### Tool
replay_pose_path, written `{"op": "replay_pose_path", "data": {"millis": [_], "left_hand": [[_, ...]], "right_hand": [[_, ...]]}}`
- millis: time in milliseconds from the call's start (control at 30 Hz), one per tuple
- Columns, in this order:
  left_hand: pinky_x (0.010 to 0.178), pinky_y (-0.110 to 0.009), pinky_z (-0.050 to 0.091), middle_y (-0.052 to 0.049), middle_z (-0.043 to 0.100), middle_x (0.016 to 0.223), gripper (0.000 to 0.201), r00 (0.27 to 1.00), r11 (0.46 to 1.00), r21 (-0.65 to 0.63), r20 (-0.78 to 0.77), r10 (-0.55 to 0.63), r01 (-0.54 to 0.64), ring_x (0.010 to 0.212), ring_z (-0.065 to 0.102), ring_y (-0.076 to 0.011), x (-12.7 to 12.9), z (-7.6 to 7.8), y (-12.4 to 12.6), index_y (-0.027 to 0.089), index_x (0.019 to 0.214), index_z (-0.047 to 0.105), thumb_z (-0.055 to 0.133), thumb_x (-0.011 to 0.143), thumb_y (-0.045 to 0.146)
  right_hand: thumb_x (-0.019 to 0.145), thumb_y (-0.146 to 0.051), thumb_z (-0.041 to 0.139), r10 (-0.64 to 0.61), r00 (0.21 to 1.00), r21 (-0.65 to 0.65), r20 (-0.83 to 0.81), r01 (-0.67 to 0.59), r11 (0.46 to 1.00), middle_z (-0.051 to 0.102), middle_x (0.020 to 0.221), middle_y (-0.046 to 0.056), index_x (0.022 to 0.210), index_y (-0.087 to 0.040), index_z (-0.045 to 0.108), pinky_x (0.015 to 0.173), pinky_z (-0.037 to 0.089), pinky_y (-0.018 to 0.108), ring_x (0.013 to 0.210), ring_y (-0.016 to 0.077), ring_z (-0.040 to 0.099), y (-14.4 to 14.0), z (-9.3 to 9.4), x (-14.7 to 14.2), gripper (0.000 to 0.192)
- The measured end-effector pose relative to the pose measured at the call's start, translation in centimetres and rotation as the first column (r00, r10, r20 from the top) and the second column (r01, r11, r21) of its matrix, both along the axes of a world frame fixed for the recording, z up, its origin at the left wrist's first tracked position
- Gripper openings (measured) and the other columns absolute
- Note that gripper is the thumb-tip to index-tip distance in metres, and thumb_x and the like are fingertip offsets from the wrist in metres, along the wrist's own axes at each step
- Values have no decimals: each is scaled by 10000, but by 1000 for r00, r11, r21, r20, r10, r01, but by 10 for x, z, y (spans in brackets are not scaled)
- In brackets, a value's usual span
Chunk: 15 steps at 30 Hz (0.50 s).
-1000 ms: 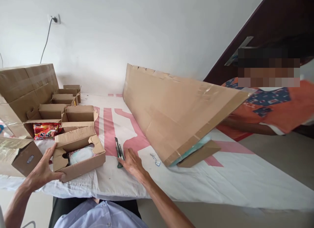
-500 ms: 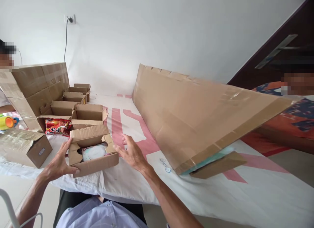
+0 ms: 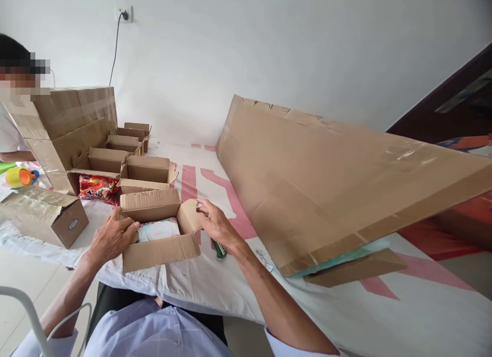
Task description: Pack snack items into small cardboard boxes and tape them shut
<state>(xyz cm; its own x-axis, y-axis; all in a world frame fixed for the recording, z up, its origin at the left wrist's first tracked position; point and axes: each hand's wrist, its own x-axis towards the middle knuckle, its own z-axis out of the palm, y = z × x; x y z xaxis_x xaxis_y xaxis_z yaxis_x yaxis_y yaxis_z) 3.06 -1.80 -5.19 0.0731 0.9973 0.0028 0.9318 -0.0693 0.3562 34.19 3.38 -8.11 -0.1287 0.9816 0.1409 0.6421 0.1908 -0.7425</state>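
A small open cardboard box (image 3: 161, 254) sits in front of me near the table's edge. Inside lies a flat packet (image 3: 158, 230) with a floral edge and a pale round panel; I cannot tell what it holds. My left hand (image 3: 113, 235) grips the box's left side, fingers over the left flap and thumb toward the inside. Between thumb and fingers, my right hand (image 3: 216, 222) pinches the right flap (image 3: 189, 216), which stands up and outward. Under my right wrist is a small dark green shiny object (image 3: 220, 250), partly hidden.
Several open boxes (image 3: 148, 170) and a red food packet (image 3: 99, 187) lie beyond. Stacked cartons (image 3: 63, 111) and a closed box (image 3: 57, 218) stand left, by a person (image 3: 13, 126). A large tilted cardboard carton (image 3: 326, 193) fills the right. A white metal tube (image 3: 26, 305) is lower left.
My right hand has moved onto the right flap, which has swung from folded inward to outward. My left hand has shifted over the box's left edge. The green object has come into sight.
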Motion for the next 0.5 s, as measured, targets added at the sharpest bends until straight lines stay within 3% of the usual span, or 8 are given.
{"op": "replay_pose_path", "data": {"millis": [133,200,300,400,500], "left_hand": [[1059,-520,578,-109,533,1436,446,999,1000,-6,-36,0,0,1208,707,-330,6,9,-3,311,1203,803,449,1073,548],[1069,-550,565,-118,527,1437,448,999,1000,5,-49,-11,12,1263,679,-359,7,11,-4,327,1243,805,450,1073,540],[1033,-578,566,-138,544,1351,494,998,999,8,-60,-33,33,1255,669,-390,7,11,-4,270,1035,832,415,1082,531],[948,-522,589,-126,558,1259,470,1000,998,51,-11,-22,23,1118,703,-354,7,8,-3,232,863,771,477,1053,547],[878,-460,588,-94,563,1200,412,997,997,71,77,-1,-4,938,698,-279,4,3,-1,230,841,711,581,990,591]], "right_hand": [[961,-182,547,-123,957,140,264,88,986,685,1422,171,1577,-196,517,1015,571,447,1242,313,677,-2,-9,1,616],[967,-110,524,-110,920,266,377,6,964,639,1479,193,1525,-179,584,1114,520,502,1351,351,596,-6,-1,-8,566],[982,-19,462,40,873,354,486,-239,904,657,1460,177,1329,-196,724,1182,449,515,1390,346,548,-12,23,-27,469],[1009,-52,501,288,779,218,557,-472,855,736,1270,128,1149,-207,765,1059,494,428,1227,291,638,-12,44,-46,336],[975,-153,643,447,670,-17,592,-544,839,747,1158,92,1062,-201,748,887,497,345,1077,258,686,-2,52,-61,145]]}}
